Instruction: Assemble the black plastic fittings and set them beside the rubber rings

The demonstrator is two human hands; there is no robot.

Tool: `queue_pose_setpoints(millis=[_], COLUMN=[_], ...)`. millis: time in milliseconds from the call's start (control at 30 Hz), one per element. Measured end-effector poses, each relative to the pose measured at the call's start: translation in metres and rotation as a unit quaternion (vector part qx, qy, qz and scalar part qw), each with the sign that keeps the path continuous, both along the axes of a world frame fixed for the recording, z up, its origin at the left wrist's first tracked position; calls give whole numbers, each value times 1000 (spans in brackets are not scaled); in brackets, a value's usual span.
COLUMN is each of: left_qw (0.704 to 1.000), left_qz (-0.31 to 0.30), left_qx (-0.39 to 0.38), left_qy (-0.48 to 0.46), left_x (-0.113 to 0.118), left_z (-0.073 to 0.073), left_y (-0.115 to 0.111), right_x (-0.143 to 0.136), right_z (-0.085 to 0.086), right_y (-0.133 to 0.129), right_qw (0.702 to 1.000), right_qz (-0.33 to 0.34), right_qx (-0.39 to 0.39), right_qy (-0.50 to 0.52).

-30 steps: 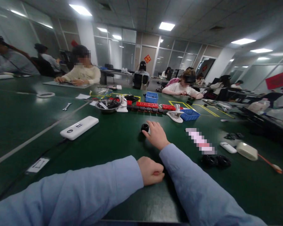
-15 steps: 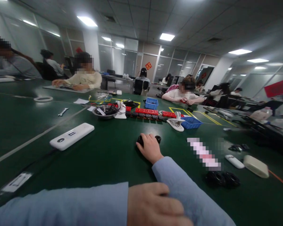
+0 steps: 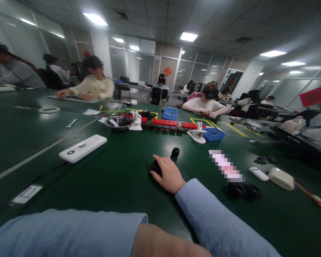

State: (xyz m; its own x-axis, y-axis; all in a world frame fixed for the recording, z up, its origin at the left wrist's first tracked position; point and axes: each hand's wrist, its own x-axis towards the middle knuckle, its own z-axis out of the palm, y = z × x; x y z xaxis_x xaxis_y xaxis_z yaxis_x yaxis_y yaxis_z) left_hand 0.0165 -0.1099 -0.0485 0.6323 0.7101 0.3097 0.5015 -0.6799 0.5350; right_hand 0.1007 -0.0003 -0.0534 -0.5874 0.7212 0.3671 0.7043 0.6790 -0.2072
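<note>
My right hand (image 3: pixel 169 174) reaches over the green table top, its fingers and thumb around a small black wheel (image 3: pixel 155 167) that rests on the table. Just beyond its fingers stands another small black wheel (image 3: pixel 176 152), apart from the hand. At the bottom edge is my left hand (image 3: pixel 166 242), lying across in front of me below the right sleeve; its fingers are out of frame, so what they do is hidden. Two larger black tyre-like wheels (image 3: pixel 237 189) lie side by side to the right of my right arm.
A white power bank (image 3: pixel 82 148) lies left, near a wrench (image 3: pixel 72 123). Ahead are a metal bowl of black parts (image 3: pixel 118 123), red blocks (image 3: pixel 164 122), white clips (image 3: pixel 197 134) and blue bins (image 3: pixel 213 134). A cream box (image 3: pixel 280 178) sits right. Other people work around the table.
My right hand has drawn slightly nearer and left with one black wheel, and the other wheel now stands apart from it. My left hand has slipped lower, its fingers leaving the frame.
</note>
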Motion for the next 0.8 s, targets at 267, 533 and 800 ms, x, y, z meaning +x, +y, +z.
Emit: queue_pose_setpoints(millis=[267, 533, 800], left_qw=[906, 915, 954], left_qz=[-195, -82, -14], left_qx=[369, 386, 299], left_qy=[64, 77, 29], left_x=[3, 3, 6], left_z=[-5, -2, -16], left_y=[-5, 14, 27], right_x=[19, 26, 28], right_z=[-1, 1, 4], right_y=[-7, -8, -20], right_qw=[994, 990, 992], right_qz=[77, 99, 37], right_qx=[-56, -68, -105], right_qy=[49, 72, 59])
